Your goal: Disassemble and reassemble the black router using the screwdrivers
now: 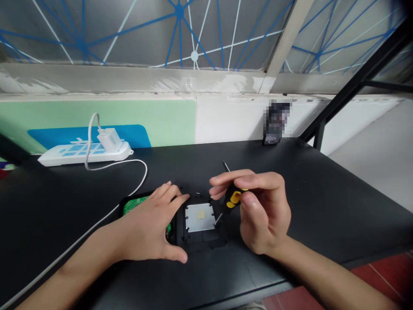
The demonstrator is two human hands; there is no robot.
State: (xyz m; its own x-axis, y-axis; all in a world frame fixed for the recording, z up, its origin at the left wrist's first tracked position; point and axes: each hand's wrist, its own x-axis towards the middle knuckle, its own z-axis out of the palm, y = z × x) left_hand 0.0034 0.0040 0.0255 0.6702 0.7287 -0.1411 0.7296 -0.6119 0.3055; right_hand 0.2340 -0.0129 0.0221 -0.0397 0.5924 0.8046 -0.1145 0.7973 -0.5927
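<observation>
My right hand (pixel 264 211) is closed around a black-and-yellow screwdriver (pixel 232 197), tilted so its shaft runs down to the left. The screwdriver tip meets the lower right corner of a silver metal plate (pixel 195 220) with a small yellowish square (pixel 201 214) in its middle. That plate sits in a flat black housing (pixel 206 237). My left hand (pixel 151 228) lies spread, thumb apart, over the neighbouring black part, which holds a green circuit board (pixel 134 204). The hand covers most of that board. A tiny screw-like piece (pixel 197 193) lies just above the plate.
A thin metal rod (pixel 226 166) shows behind my right fingers, its other end hidden. At the back left stands a white power strip (pixel 80 154) with a charger (pixel 110 140); its white cable (pixel 93 226) crosses the table. A phone (pixel 275 122) leans against the wall.
</observation>
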